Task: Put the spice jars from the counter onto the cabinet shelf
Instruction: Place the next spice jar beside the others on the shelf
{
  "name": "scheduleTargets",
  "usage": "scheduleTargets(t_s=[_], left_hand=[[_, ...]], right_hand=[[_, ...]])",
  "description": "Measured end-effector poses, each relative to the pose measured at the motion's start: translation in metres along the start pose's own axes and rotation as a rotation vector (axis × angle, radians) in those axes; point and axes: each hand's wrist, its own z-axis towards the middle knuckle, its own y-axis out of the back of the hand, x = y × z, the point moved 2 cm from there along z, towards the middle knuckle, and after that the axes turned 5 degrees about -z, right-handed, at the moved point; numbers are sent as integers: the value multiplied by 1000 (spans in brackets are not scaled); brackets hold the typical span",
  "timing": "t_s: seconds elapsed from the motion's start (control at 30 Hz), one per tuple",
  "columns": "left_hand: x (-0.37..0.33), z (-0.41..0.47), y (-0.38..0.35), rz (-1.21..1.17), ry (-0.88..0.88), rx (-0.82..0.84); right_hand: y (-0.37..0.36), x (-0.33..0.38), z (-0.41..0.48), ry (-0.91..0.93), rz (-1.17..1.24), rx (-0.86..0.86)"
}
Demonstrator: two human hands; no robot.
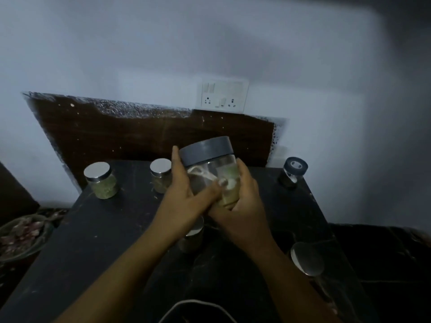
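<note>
Grey-lidded spice jar [206,151] is held in both hands above a black counter [105,241], over the middle of its back half. The counter top is dark and marked with pale flecks and streaks, and its far edge meets a pale bluish wall [116,43]. The room is dim. A brown wood-grain panel [140,138] with a ragged, speckled top edge stands against the wall behind the counter. A white switch and socket plate [222,95] is mounted just above its right part. Left of the counter and lower down, a bowl [23,234] holds pinkish scraps. A pale cord [193,304] loops across the bottom of the view.

Other jars stand on the counter. A back-left jar [101,180] has a silver lid and greenish contents. A middle jar [160,174], also silver-lidded, is just beside the left hand [184,199]. A dark-capped jar [292,172] is at the back right corner. A low jar [192,236] is mostly hidden under the wrists, and a blurred jar [307,258] is near the right edge.

The held jar is clear, wide and round, tilted a little, with a broad flat lid. Yellowish-green contents lie low inside with something white that I cannot make out. The left hand wraps its left side, thumb across the front. The right hand [240,206] cups its lower right side and base, fingers curled round it.
</note>
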Motion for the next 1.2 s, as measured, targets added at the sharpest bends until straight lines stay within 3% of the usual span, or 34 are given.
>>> scheduleTargets(t_s=[0.13, 0.27, 0.4, 0.6, 0.7, 0.9, 1.1, 1.2], left_hand=[[-13, 9, 12, -112, -90, -60], [-13, 14, 22, -329, -24, -74], [-11, 16, 28, -421, -34, -96], [-19, 17, 42, 5, -210, -237], [-24, 16, 45, 87, -236, -165], [-35, 12, 42, 221, -291, 27], [-48, 18, 56, 376, -327, 44], [-58, 26, 64, 530, -351, 46]], right_hand=[[0, 16, -1, 88, 61, 76], [1, 23, 11, 11, 272, 242], [-6, 31, 16, 22, 334, 345], [-10, 34, 24, 45, 277, 182], [-11, 34, 31, 81, 177, 159], [-4, 50, 38, 114, 119, 307], [6, 71, 45, 113, -83, 388], [10, 85, 51, 197, -148, 370]])
